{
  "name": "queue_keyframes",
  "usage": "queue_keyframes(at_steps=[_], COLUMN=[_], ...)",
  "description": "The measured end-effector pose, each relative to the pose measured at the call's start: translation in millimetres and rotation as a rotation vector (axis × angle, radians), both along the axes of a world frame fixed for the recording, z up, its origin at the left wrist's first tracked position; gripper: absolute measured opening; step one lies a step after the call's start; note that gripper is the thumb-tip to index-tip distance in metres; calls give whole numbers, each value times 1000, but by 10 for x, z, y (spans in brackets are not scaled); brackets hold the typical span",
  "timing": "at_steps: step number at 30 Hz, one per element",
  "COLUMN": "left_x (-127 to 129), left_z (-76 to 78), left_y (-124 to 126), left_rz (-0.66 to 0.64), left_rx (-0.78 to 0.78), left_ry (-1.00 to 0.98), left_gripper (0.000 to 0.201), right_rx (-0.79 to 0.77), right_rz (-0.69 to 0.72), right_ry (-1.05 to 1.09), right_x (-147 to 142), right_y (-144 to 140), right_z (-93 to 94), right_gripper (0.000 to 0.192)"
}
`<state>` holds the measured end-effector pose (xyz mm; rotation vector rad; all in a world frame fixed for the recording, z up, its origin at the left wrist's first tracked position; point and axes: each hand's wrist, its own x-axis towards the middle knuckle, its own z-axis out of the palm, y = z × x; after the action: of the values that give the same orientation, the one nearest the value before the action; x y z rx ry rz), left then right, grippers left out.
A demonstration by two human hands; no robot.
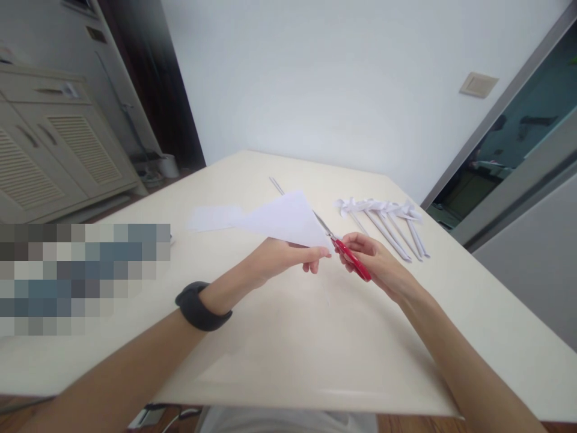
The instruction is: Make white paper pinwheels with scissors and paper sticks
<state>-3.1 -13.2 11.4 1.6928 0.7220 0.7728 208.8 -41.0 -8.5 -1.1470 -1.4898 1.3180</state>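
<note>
My left hand (293, 255), with a black band (201, 307) on its wrist, pinches the lower edge of a white sheet of paper (286, 219) folded to a triangle, held above the table. In my right hand (367, 255) are red-handled scissors (351, 258), pointing up and left. Their blades lie against the right edge of the paper; whether they are parted I cannot tell. Right of the hands, several white paper pinwheels (387, 210) on rolled-paper sticks lie side by side. Behind the held sheet, the end of a thin stick (276, 184) shows.
More white paper (216, 216) lies left of the held sheet on the cream table (270, 355). A pixelated patch (90, 270) covers the table's left side. A white wall (306, 90) stands behind the table, and a louvred cabinet (58, 132) is at the far left.
</note>
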Motion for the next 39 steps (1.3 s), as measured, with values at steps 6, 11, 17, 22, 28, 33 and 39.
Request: queue_keyframes(at_steps=[6, 11, 17, 22, 28, 33, 39], left_x=[-31, -75, -108, -101, -98, -103, -127], left_z=[7, -13, -40, -43, -1, 30, -31], left_y=[10, 29, 43, 42, 9, -1, 21], left_rz=[1, 27, 32, 19, 51, 67, 105], left_rx=[-14, -65, -22, 70, 118, 131, 106], left_ry=[-49, -93, -115, -144, -68, -50, 13], left_gripper=[24, 30, 30, 30, 31, 36, 28], right_rx=[-7, 92, 73, 67, 147, 197, 150], right_rz=[26, -60, -47, 109, 8, 46, 156], right_ry=[175, 315, 166, -2, 36, 22, -127], right_x=[-163, -196, -193, -227, -314, -249, -192], right_y=[-110, -147, -196, -267, -283, -265, -276], right_z=[1, 16, 30, 5, -36, -28, 65], right_gripper=[29, 41, 52, 48, 44, 52, 43])
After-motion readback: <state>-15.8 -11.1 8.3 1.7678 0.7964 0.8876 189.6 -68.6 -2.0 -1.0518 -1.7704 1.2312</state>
